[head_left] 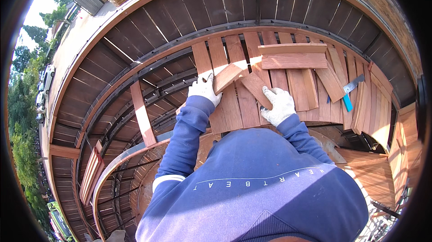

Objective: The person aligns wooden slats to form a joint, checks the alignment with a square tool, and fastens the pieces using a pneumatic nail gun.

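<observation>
My left hand (205, 90), in a whitish work glove, is closed on the end of a short reddish-brown wooden board (228, 77). The board slants up to the right above the laid planks. My right hand (278, 105), gloved the same way, grips the near end of a second short board (256, 88), which slants up to the left. The far ends of the two boards come close together between my hands; whether they touch I cannot tell. Beneath them lie reddish planks (245, 107) side by side in a curve, with narrow gaps between them.
Loose boards (294, 60) are piled on the planks to the right. Beside them lies a try square (350, 93) with a turquoise handle. To the left, the curved metal frame (177, 80) has open gaps, crossed by a single plank (142, 111). More boards (91, 175) lean farther left.
</observation>
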### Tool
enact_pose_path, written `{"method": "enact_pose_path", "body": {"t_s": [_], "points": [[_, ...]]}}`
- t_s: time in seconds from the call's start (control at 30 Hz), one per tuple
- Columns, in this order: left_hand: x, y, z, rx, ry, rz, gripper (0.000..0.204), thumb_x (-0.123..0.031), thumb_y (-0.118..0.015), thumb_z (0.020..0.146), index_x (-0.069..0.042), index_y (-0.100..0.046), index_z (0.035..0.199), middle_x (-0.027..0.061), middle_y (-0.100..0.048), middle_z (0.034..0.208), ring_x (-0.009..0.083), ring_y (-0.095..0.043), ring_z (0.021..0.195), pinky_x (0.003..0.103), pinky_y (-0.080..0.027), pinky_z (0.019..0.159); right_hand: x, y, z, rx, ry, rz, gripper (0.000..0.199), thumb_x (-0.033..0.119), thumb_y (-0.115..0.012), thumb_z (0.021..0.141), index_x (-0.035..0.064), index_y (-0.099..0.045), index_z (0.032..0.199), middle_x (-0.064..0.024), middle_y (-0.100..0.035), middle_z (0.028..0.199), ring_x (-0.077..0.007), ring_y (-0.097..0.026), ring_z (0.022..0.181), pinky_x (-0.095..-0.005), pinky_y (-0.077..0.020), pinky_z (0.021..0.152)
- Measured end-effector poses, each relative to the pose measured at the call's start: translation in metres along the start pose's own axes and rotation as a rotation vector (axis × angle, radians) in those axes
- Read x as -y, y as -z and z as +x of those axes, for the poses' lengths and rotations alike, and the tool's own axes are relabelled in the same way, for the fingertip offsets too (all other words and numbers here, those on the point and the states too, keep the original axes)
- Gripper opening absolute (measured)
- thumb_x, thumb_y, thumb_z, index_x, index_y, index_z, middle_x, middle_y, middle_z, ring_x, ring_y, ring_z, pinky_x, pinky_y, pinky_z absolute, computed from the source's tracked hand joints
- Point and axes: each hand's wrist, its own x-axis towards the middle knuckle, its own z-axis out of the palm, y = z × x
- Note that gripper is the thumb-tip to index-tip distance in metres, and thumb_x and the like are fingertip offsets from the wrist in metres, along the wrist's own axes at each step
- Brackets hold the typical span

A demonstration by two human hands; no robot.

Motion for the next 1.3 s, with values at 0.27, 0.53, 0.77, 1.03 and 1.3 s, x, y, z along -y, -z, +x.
{"method": "enact_pose_path", "body": {"t_s": [0.27,0.53,0.77,1.03,1.3], "points": [[-0.033,-0.019,-0.022,-0.025,-0.012,0.052,0.098,-0.046,-0.07,0.077,-0.014,-0.016,0.153,0.0175,-0.039,0.145,0.0345,-0.042,0.129,0.051,-0.036,0.104,0.012,0.011,0.002,0.019,0.011,0.037,0.069,0.025,-0.076,0.067,0.0081,-0.056,0.131,-0.0221,-0.056,0.118,-0.0388,-0.053,0.108,-0.0459,-0.0435,0.096],[-0.037,-0.03,-0.027,-0.075,-0.001,-0.034,0.102,-0.043,-0.075,0.073,-0.013,-0.019,0.153,0.0162,-0.04,0.144,0.0337,-0.039,0.13,0.048,-0.033,0.104,0.01,-0.004,-0.003,0.06,0.005,0.119,0.08,0.025,-0.078,0.066,0.0082,-0.048,0.138,-0.0238,-0.051,0.123,-0.0403,-0.048,0.114,-0.0463,-0.0406,0.101],[-0.04,-0.037,-0.032,-0.15,-0.018,-0.087,0.105,-0.039,-0.08,0.068,-0.014,-0.022,0.152,0.0159,-0.038,0.143,0.0352,-0.039,0.128,0.049,-0.031,0.105,0.01,-0.013,-0.003,-0.009,0.046,0.172,0.079,0.028,-0.077,0.067,0.0067,-0.047,0.138,-0.0212,-0.052,0.119,-0.0387,-0.05,0.109,-0.0456,-0.042,0.098],[-0.044,-0.044,-0.037,-0.298,-0.069,-0.112,0.101,-0.037,-0.081,0.066,-0.014,-0.028,0.149,0.0156,-0.04,0.142,0.0359,-0.04,0.128,0.051,-0.029,0.107,0.008,-0.013,0.001,0.092,-0.005,0.263,0.088,0.026,-0.079,0.066,0.007,-0.04,0.143,-0.0253,-0.05,0.122,-0.041,-0.048,0.115,-0.0457,-0.0405,0.102],[-0.055,-0.038,-0.089,-0.454,-0.305,-0.777,0.03,-0.006,-0.071,0.08,-0.001,-0.066,0.109,0.013,-0.066,0.101,0.0254,-0.065,0.089,0.034,-0.051,0.081,0.006,-0.003,0.003,0.143,0.014,0.318,0.09,0.024,-0.078,0.068,0.0052,-0.036,0.145,-0.0253,-0.05,0.122,-0.0404,-0.049,0.115,-0.0445,-0.0417,0.102]]}}
